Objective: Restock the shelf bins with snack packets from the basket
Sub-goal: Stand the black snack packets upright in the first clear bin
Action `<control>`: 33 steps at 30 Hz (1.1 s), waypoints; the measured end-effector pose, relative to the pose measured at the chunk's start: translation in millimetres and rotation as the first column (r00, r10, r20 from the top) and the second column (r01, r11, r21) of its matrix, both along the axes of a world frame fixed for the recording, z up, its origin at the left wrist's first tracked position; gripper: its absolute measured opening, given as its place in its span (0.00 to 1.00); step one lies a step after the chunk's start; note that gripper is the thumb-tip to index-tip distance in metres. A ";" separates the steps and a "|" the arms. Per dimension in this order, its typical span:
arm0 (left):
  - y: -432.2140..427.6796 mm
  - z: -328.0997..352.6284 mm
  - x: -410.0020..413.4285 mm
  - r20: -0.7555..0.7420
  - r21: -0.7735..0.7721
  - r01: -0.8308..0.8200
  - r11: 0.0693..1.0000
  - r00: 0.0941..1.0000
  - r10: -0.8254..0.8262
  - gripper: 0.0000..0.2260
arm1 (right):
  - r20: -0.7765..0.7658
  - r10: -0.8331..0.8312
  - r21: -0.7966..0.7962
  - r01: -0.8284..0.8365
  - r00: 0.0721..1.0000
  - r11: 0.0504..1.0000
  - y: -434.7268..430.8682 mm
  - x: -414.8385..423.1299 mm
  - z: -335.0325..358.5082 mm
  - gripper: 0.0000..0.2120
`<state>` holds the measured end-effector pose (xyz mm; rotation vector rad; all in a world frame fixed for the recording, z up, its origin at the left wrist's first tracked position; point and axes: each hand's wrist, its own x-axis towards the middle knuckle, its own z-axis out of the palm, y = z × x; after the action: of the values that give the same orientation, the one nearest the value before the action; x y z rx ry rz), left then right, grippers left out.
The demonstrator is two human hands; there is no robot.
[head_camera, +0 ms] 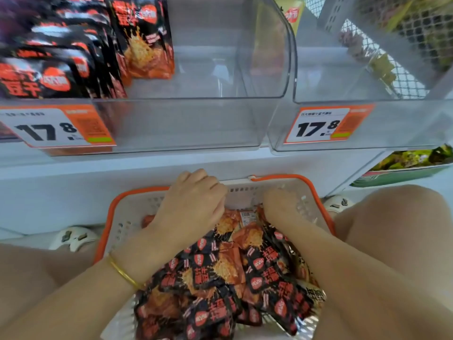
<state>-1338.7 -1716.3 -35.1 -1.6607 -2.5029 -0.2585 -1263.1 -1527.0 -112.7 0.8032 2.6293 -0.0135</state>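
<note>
A white basket with an orange rim (112,212) sits between my knees, piled with black and red snack packets (220,273). My left hand (193,204) reaches into the far end of the basket, its fingers curled down onto the packets there. My right hand (279,207) also dips into the far end, fingers buried among the packets; its grip is hidden. Above, a clear shelf bin (196,123) holds the same packets (73,57) stacked upright in its left part, while its right part is bare.
A second clear bin (392,123) stands to the right, with a price tag (321,126) reading 17.8 on its front. Another price tag (56,128) marks the left bin. A white shelf ledge (73,168) runs below the bins. My knees flank the basket.
</note>
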 end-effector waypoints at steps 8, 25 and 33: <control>1.8 -5.1 19.6 0.216 -0.206 0.013 0.978 0.976 0.032 0.32 | -0.011 -0.617 -0.923 0.230 0.787 0.310 -24.7 -5.6 85.3 0.08; -36.8 134.5 -37.6 0.675 0.577 -0.491 0.653 0.736 -0.043 0.15 | -0.468 -0.478 -0.884 -0.400 0.743 0.242 -76.8 -16.9 216.3 0.13; -47.1 134.0 -110.0 -0.051 0.391 -0.452 0.802 0.859 0.509 0.18 | -0.580 -0.380 -0.711 -0.221 0.720 0.668 -50.4 -182.8 233.5 0.20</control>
<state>-1448.7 -1763.4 98.9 -0.8296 -2.4609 -0.4810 -1445.9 -1577.4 120.8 0.6684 2.7606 -1.6424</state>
